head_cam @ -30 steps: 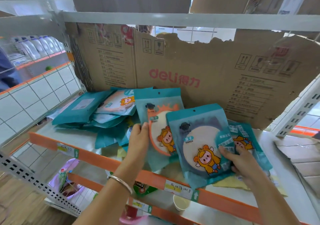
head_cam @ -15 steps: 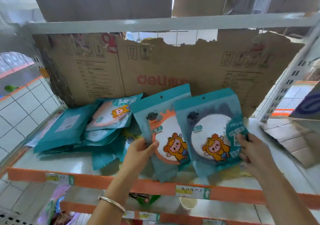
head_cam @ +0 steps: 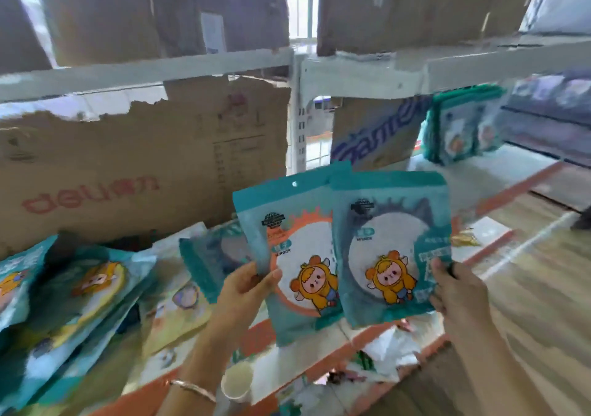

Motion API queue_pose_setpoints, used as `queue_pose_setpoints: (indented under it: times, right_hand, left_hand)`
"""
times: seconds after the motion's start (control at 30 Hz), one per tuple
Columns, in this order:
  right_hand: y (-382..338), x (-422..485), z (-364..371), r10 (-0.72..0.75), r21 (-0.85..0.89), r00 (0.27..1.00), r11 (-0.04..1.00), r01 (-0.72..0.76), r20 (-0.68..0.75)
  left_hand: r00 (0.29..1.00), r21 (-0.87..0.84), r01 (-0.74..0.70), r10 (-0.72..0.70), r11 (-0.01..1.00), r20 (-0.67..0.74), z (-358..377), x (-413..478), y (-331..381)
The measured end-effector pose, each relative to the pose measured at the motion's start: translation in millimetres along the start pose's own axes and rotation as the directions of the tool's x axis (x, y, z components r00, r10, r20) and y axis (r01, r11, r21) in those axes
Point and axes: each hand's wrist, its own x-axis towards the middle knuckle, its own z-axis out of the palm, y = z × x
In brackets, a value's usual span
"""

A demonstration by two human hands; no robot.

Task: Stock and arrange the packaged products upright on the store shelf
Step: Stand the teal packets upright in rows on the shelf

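Observation:
My left hand (head_cam: pixel 246 291) pinches the left edge of a teal mirror packet with an orange ring (head_cam: pixel 287 243). My right hand (head_cam: pixel 454 291) grips the right edge of a second teal mirror packet with a grey ring (head_cam: pixel 383 223), which overlaps the first. Both packets are upright in the air above the shelf's orange front edge (head_cam: pixel 259 335). A loose pile of teal packets (head_cam: pixel 73 291) lies flat on the shelf at the left. A row of upright teal packets (head_cam: pixel 463 128) stands on the neighbouring shelf at the upper right.
A torn cardboard sheet printed "deli" (head_cam: pixel 134 166) lines the shelf's back. A white upright post (head_cam: pixel 299 118) divides the two shelf bays. Cardboard boxes (head_cam: pixel 160 12) sit on the shelf above. A paper cup (head_cam: pixel 236 383) stands on the lower shelf.
Both hands have lifted the two packets off the shelf and carried them up and to the right. The view has swung right, bringing the neighbouring shelf bay into sight.

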Motion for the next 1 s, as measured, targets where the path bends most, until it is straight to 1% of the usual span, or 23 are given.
queue_pose_setpoints:
  times: [0.1, 0.13, 0.2, 0.27, 0.37, 0.5, 0.63, 0.83, 0.93, 1.0]
  right_hand:
    - [-6, 18, -62, -0.038, -0.008, 0.996, 0.999, 0.038, -0.078]
    - [-8, 25, -84, -0.051, -0.029, 0.994, 0.998, 0.049, -0.096]
    - [-12, 41, -127, -0.069, -0.064, 0.99, 0.996, 0.061, -0.124]
    - [-15, 58, -167, -0.071, -0.051, 0.986, 0.997, 0.064, -0.15]
    - [-16, 84, -219, -0.068, -0.067, 0.98, 0.996, 0.057, -0.185]
    - [-14, 115, -270, -0.073, -0.08, 0.974, 0.995, 0.057, -0.213]
    - [-10, 151, -295, -0.053, -0.052, 0.973, 0.998, 0.043, -0.224]
    - [-9, 224, -303, -0.039, -0.013, 0.97, 0.999, 0.037, -0.239]
    - [-19, 276, -298, -0.057, 0.015, 0.975, 0.998, 0.061, -0.216]
    - [-27, 314, -293, -0.075, 0.006, 0.974, 0.997, 0.078, -0.216]
  left_hand:
    - [0.996, -0.093, 0.049, -0.041, 0.994, 0.084, 65, 3, 9]
    - [0.992, -0.095, 0.063, -0.052, 0.994, 0.111, 88, 3, 11]
    - [0.99, -0.048, 0.035, -0.028, 0.998, 0.135, 132, 3, 12]
    - [0.987, -0.02, -0.007, 0.01, 1.0, 0.162, 175, 2, 14]
    - [0.975, 0.001, -0.009, 0.009, 1.0, 0.221, 232, 1, 12]
    - [0.974, 0.031, -0.017, 0.01, 0.999, 0.227, 286, 8, 8]
    - [0.967, 0.107, -0.051, 0.022, 0.993, 0.254, 328, 29, 6]
    - [0.966, 0.14, -0.082, 0.044, 0.987, 0.257, 385, 89, 2]
    - [0.971, 0.108, -0.077, 0.05, 0.991, 0.235, 410, 138, -8]
    - [0.971, 0.053, -0.034, 0.02, 0.998, 0.238, 426, 173, -15]
